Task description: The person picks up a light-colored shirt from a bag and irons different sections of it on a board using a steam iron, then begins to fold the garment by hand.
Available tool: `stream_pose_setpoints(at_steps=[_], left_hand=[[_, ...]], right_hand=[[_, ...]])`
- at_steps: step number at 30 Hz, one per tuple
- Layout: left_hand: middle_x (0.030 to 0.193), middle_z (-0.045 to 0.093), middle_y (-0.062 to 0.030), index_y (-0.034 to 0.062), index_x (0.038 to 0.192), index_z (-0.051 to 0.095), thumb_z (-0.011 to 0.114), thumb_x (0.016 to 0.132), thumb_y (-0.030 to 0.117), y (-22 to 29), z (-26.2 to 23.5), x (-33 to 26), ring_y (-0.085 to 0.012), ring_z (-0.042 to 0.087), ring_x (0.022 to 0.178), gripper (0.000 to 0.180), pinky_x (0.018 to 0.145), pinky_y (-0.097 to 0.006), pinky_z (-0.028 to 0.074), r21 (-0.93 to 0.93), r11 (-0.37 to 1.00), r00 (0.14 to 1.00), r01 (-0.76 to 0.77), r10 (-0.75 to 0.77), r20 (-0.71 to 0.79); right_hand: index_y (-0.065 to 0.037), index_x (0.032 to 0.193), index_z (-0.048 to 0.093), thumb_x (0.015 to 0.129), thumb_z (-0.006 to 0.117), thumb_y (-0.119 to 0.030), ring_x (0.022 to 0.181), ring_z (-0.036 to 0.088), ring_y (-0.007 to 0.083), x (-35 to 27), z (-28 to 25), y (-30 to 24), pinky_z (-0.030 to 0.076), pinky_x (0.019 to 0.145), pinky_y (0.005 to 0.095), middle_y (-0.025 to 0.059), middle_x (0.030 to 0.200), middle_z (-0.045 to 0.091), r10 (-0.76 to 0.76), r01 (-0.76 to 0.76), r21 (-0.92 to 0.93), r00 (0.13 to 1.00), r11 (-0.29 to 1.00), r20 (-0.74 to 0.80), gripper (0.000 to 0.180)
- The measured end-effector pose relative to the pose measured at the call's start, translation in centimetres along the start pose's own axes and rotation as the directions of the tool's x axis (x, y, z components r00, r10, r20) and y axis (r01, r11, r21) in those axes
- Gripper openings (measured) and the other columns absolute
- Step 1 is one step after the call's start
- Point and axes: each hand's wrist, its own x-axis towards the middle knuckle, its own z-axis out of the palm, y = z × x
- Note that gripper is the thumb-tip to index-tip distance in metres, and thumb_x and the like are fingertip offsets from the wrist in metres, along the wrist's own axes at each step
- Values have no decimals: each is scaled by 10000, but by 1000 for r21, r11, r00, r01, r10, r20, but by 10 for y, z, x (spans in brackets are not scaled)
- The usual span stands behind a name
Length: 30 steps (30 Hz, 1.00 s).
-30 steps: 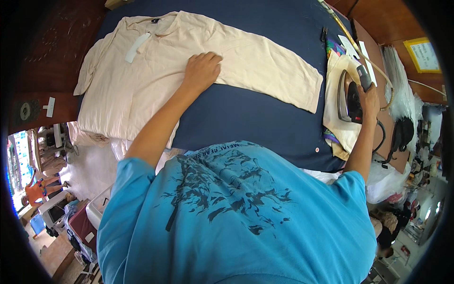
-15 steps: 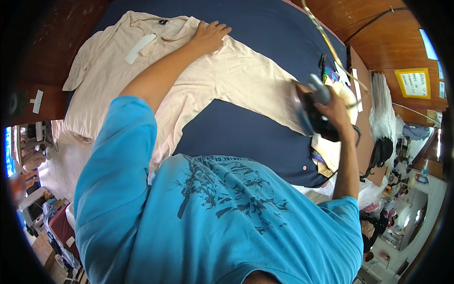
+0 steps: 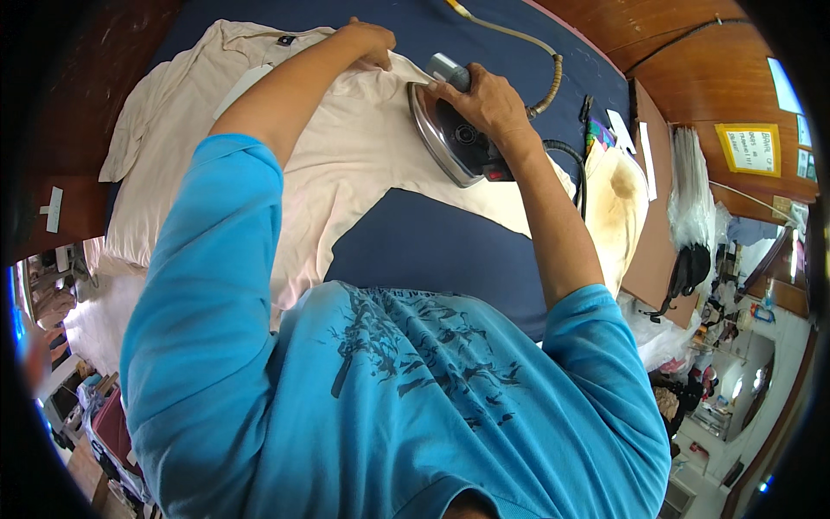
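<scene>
A cream blouse (image 3: pixel 346 164) with a white paper tag (image 3: pixel 242 89) near its neckline lies spread on a dark blue padded ironing surface (image 3: pixel 441 233). At the shoulder by the collar, my left hand (image 3: pixel 372 41) is closed with the fabric pinched in its bent fingers, and the cloth lifts into a fold there. My right hand (image 3: pixel 491 102) wraps the handle of a steam iron (image 3: pixel 454 143). The iron rests on the upper sleeve, its silver soleplate edge turned toward the shoulder. My right forearm covers part of the sleeve's lower end.
A tan hose (image 3: pixel 553 82) arches behind the iron, and a black cord (image 3: pixel 571 160) loops beside my right wrist. A scorched cream cloth pad (image 3: pixel 618 195) lies at the right. Clear plastic bags (image 3: pixel 692 186) hang beyond the board, near a yellow-framed sign (image 3: pixel 749 149).
The iron has moved left along the sleeve from the cuff end to near the shoulder. My left hand has gone from lying flat on the shoulder to pinching its fabric.
</scene>
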Motion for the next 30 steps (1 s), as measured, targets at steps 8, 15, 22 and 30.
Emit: stream_pose_setpoints(at_steps=[8,15,22,30], left_hand=[[912,620,-94,85,927,618,650,744,317,-41,-1,9,-236,578,918,298,807,-390,408,-229,973,996,17,3,84],[791,586,-76,64,846,597,633,770,320,-65,16,29,-190,539,765,269,678,-341,406,-346,936,997,-68,71,-3],[729,567,-69,50,813,588,615,785,319,-46,5,19,-190,525,717,271,654,-343,405,-332,943,999,-26,37,28],[747,579,-62,64,833,591,614,784,332,-56,15,20,-186,543,736,273,669,-353,412,-302,953,999,9,2,37]], right_hand=[[15,854,643,757,561,-501,766,626,366,30,6,-2,497,717,412,220,778,636,-62,61,-21,997,998,-41,531],[-1,909,649,756,553,-504,782,632,356,39,11,-20,503,724,399,208,806,644,-77,76,-55,997,996,-19,535],[-20,913,654,760,539,-511,801,632,359,63,14,-22,502,731,408,207,848,644,-51,49,-34,997,998,-59,527],[23,883,639,759,541,-477,823,621,374,29,22,-31,487,748,411,230,831,637,-57,58,40,998,998,-30,524]])
